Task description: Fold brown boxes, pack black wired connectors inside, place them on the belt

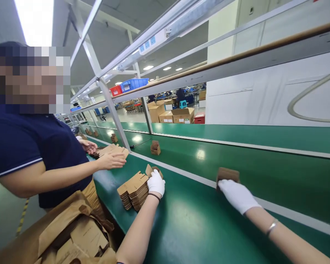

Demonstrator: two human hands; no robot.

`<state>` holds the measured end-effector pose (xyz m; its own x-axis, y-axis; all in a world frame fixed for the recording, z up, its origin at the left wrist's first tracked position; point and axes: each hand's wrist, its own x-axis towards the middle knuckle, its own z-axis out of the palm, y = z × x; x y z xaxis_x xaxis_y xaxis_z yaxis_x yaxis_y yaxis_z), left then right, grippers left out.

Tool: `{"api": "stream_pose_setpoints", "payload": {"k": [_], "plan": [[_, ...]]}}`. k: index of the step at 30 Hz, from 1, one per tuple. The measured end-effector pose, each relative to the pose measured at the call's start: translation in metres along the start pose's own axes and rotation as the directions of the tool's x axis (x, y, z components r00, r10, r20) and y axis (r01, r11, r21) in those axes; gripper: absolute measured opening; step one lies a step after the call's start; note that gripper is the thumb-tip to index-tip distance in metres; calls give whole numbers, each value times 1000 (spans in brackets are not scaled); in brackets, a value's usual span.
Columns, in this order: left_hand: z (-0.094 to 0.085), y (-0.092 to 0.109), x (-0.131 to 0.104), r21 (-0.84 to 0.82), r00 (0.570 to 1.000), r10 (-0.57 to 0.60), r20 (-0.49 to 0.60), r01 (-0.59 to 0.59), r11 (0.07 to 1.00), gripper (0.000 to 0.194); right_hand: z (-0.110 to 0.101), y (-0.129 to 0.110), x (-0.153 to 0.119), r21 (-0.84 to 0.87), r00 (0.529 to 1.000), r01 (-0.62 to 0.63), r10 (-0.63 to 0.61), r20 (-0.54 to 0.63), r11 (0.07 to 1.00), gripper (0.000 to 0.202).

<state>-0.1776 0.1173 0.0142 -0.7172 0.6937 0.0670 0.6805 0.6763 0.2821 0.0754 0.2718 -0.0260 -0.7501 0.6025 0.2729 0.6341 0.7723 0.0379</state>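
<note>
My left hand [156, 182], in a white glove, is closed on a partly opened cardboard piece [149, 170] at the right side of a stack of flat cardboard boxes [134, 189]. The stack lies on the green bench top [187, 223]. Farther right, my right hand [236, 194], also white-gloved, grips a small folded cardboard box [228, 173] at the near edge of the green belt. Its fingertips are partly hidden behind the glove. Another small open box [155, 147] stands upright on the belt, ahead of and between my hands.
At the left a person in a dark shirt [63, 146] reaches over more flat cardboard [112, 149]. A large paper-lined carton [52, 234] with flat boxes is at bottom left. Metal posts [114, 110] and a shelf [236, 60] cross above the belt.
</note>
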Motion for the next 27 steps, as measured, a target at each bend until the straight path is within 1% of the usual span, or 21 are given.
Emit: {"api": "stream_pose_setpoints", "payload": {"k": [2,3,5,7,9,11,12,13,14,16,17,18,19,20,21,22,23,24,25,26,27], "plan": [[-1,-1,2,43,1000,7,9,-7,999,35,3,34,21,-6,999,-29,30,24,1000,33],[-1,-1,1,60,999,30,17,-31,998,29,6,49,30,18,1000,-20,20,9,1000,35],[2,1,-6,87,993,108,47,-112,990,26,11,69,47,74,1000,6,-4,-25,997,37],[6,7,-17,102,971,216,99,-226,969,23,14,72,61,87,1000,9,-6,-30,996,37],[11,14,-29,106,928,334,164,-353,929,17,10,60,68,33,1000,1,0,-21,999,32],[15,22,-42,100,864,448,229,-479,872,15,0,37,64,-37,1000,-9,8,-26,999,23],[16,26,-49,94,824,503,260,-540,836,15,-8,25,56,-61,999,-35,33,-37,997,20],[17,29,-55,86,779,556,289,-600,795,17,-16,14,45,-67,998,-54,51,-36,996,20],[17,31,-61,75,728,608,317,-658,749,19,-25,3,31,-73,999,-45,43,-33,996,21],[18,32,-65,46,615,703,357,-763,644,24,-41,-11,-2,-59,1000,-22,23,15,998,20],[21,32,-64,30,559,744,366,-806,591,27,-47,-15,-18,-47,999,-16,18,47,999,20],[24,32,-61,19,512,783,354,-841,541,29,-53,-16,-35,-33,997,-20,23,78,999,21],[29,32,-57,23,489,832,261,-865,501,29,-57,-13,-52,-20,993,-42,44,113,999,23],[34,31,-53,8,442,881,165,-894,447,29,-61,-8,-70,-13,985,-89,90,148,996,24],[38,30,-50,-12,397,916,56,-917,398,29,-66,-1,-88,-13,970,-160,159,184,987,26],[42,28,-49,-32,360,931,-62,-933,359,28,-70,9,-108,-20,944,-251,249,219,968,28],[44,26,-49,-55,331,928,-169,-944,326,26,-76,20,-128,-33,902,-354,350,252,935,29],[46,23,-53,-77,315,911,-267,-949,306,24,-82,31,-149,-48,846,-457,451,284,888,31],[47,21,-58,-102,310,885,-348,-951,293,23,-88,42,-170,-67,780,-551,542,313,832,33],[47,20,-64,-127,309,860,-405,-951,282,22,-95,52,-192,-84,710,-629,615,342,773,34],[48,20,-73,-154,312,844,-437,-950,272,21,-100,59,-214,-97,646,-688,669,367,719,36]]}}
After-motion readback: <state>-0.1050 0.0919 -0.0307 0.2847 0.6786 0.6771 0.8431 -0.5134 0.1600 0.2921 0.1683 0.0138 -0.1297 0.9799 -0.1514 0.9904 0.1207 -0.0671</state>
